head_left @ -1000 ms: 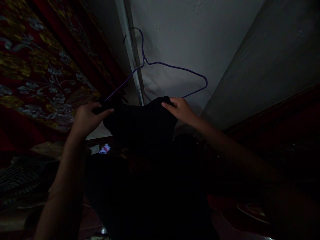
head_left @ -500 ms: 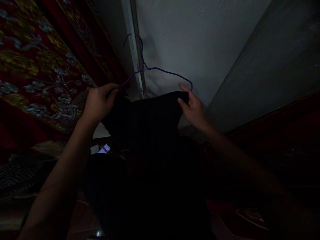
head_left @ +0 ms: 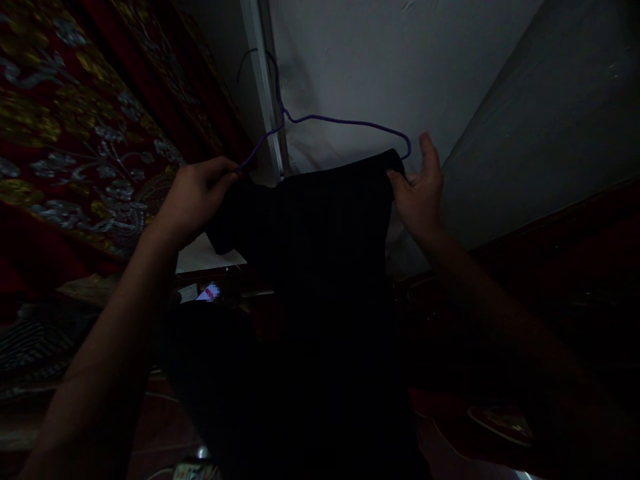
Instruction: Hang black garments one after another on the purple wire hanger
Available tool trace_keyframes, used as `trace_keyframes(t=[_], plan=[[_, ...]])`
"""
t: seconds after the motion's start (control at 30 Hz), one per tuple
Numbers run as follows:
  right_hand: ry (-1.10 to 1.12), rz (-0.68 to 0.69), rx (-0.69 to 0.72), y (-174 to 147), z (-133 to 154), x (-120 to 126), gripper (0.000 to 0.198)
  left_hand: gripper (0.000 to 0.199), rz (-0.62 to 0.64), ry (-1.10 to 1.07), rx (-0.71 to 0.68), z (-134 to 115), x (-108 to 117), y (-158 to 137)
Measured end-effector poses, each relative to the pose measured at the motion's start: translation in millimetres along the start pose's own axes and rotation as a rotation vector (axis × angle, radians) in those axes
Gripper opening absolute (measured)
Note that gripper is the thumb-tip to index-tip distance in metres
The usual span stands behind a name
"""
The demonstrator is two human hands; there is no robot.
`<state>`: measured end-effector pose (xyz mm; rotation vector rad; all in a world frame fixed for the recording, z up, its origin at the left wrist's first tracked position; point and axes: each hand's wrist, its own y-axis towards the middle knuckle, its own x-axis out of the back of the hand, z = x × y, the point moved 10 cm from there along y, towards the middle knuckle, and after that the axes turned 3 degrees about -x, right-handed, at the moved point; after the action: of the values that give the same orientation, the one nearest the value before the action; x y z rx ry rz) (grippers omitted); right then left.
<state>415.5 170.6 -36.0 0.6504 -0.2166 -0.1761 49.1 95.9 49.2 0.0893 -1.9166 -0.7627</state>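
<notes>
A black shirt [head_left: 330, 233] hangs in front of me, its lower part lost in the dark. Its top edge lies over the lower part of a purple wire hanger [head_left: 345, 121], whose hook and shoulders show above the cloth. My left hand [head_left: 200, 193] is closed in a pinch at the shirt's left shoulder, by the hanger's left arm. At the right shoulder, my right hand [head_left: 420, 193] has its thumb on the cloth near the hanger's right end. One finger of that hand points up; the others are partly hidden.
Behind the hanger runs a narrow upright metal strip [head_left: 265, 80] beside a pale wall panel [head_left: 360, 60]. Red cloth with gold and silver embroidery [head_left: 90, 127] hangs at left. A lit phone screen [head_left: 207, 292] shows below my left hand. Striped cloth [head_left: 45, 340] lies at lower left.
My right hand has moved right and up, drawing the shirt's right shoulder out to the hanger's end. The hanger sits slightly higher in view. My left hand keeps its pinch.
</notes>
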Motion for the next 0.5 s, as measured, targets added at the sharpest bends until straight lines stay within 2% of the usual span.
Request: trace_keyframes(t=[0.1,0.23,0.37,0.47,0.5], plan=[[-0.041,-0.084,-0.018,4,7,13,0.049,0.029,0.006,0.031,-0.003,1,2,0],[-0.109,-0.059,-0.033,9,15,21,0.018,0.028,-0.125,-0.033,0.067,11,19,-3],[-0.045,0.030,-0.068,18,29,25,0.031,0.026,-0.247,-0.176,0.138,24,34,-1],[0.127,0.135,-0.188,27,29,6,0.035,0.028,-0.265,-0.271,0.157,28,29,7],[0.133,0.140,-0.180,29,31,-1,0.039,0.028,-0.256,-0.294,0.167,28,24,10]])
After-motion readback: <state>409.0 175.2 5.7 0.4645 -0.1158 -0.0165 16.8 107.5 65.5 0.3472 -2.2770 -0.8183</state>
